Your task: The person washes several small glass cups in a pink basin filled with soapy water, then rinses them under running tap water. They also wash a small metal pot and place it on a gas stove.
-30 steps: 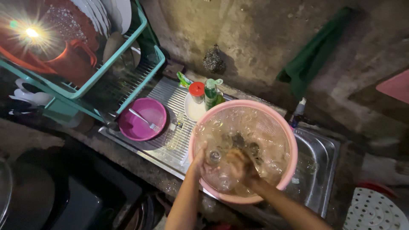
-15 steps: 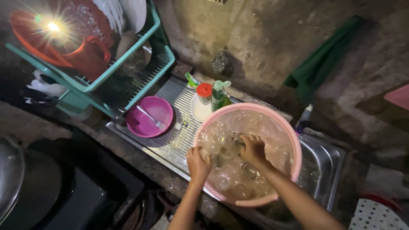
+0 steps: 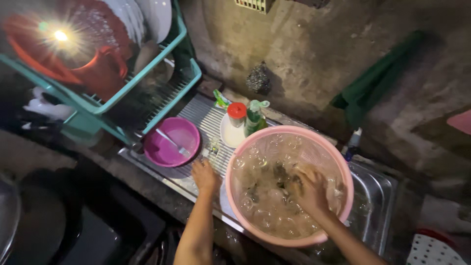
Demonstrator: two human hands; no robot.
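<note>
pink basin (image 3: 338,162) of soapy water over steel sink (image 3: 380,196), right hand (image 3: 311,194) plunged inside, grasp unclear, left hand (image 3: 205,175) flat and empty on ridged drainboard (image 3: 206,120) beside magenta bowl (image 3: 172,142)

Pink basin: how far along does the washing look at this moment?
Done: plates and a red jug stand in the teal rack. In hand: the right hand is down in the sudsy pink basin; the left hand rests on the drainboard. Left: the purple bowl holding a utensil.
</note>
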